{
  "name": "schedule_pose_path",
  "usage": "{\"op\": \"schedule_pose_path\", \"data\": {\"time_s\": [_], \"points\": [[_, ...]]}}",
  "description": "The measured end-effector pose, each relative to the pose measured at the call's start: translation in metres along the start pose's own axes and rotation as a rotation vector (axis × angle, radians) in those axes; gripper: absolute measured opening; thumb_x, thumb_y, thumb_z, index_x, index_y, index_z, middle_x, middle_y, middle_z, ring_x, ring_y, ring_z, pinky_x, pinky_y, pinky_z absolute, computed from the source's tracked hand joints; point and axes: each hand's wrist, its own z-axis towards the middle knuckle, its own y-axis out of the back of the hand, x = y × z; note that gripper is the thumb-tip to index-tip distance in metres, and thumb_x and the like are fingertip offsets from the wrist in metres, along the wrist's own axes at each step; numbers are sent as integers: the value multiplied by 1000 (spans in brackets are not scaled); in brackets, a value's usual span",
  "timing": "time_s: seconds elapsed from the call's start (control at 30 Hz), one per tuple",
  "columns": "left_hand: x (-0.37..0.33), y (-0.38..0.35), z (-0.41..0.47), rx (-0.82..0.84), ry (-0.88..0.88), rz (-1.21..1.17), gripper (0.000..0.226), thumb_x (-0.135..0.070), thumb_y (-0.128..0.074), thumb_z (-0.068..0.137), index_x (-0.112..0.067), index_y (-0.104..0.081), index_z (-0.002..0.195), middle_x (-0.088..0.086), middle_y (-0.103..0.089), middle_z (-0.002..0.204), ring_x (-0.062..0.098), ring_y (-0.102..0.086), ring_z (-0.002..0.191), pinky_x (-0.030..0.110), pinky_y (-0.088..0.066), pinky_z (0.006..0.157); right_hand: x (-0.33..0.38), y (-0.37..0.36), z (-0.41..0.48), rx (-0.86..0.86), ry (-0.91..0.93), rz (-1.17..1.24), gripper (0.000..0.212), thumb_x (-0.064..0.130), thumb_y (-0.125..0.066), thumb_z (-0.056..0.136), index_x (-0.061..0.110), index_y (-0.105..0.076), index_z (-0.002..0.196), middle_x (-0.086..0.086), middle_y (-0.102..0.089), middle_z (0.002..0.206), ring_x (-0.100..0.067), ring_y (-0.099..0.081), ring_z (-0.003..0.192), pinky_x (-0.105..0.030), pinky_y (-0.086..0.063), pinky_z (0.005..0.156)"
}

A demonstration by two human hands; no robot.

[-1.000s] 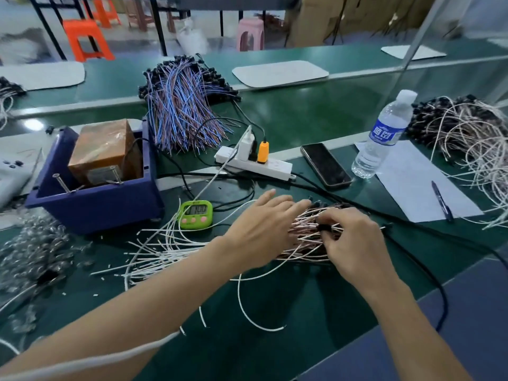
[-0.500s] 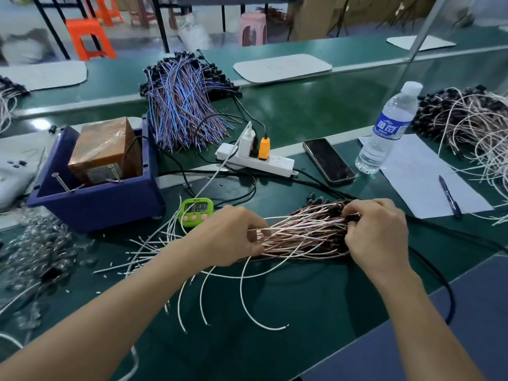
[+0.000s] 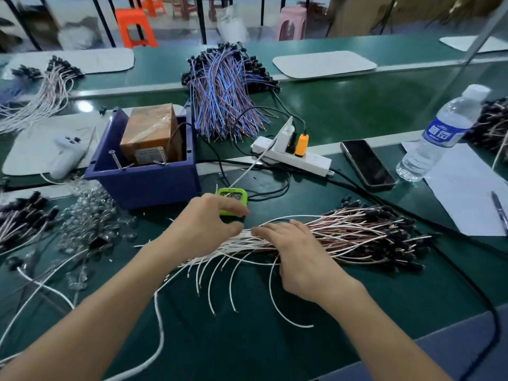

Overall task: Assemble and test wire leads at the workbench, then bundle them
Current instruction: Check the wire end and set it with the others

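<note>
A bundle of pinkish-white wire leads [image 3: 357, 229] lies across the green bench, its black connectors at the right end. The white ends fan out toward the front left. My left hand [image 3: 206, 224] is at the bundle's left end, thumb and fingers curled and pinching the white ends together. My right hand [image 3: 294, 251] lies flat on the middle of the bundle, fingers straight and pointing left, pressing the wires down. Part of the bundle is hidden under both hands.
Behind my left hand sit a green timer [image 3: 233, 195] and a blue bin [image 3: 143, 177]. Further right are a power strip [image 3: 291, 158], phone [image 3: 367, 163], water bottle [image 3: 437, 136], paper [image 3: 467, 193] and pen [image 3: 500, 210]. A black cable [image 3: 467, 276] runs along the right. Other wire piles [image 3: 225, 94] lie around.
My right hand left the connector end, slid left to the middle of the bundle and flattened on it. My left hand stayed at the white ends, which are more gathered.
</note>
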Motion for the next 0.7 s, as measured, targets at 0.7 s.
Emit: {"op": "schedule_pose_path", "data": {"time_s": [0.7], "points": [[99, 104, -113, -584, 391, -197, 24, -20, -77, 86, -44, -79, 82, -25, -76, 83, -3, -70, 75, 31, -58, 79, 97, 14, 52, 187, 68, -26, 88, 20, -73, 87, 36, -25, 159, 2, -17, 169, -18, -15, 155, -31, -4, 125]]}}
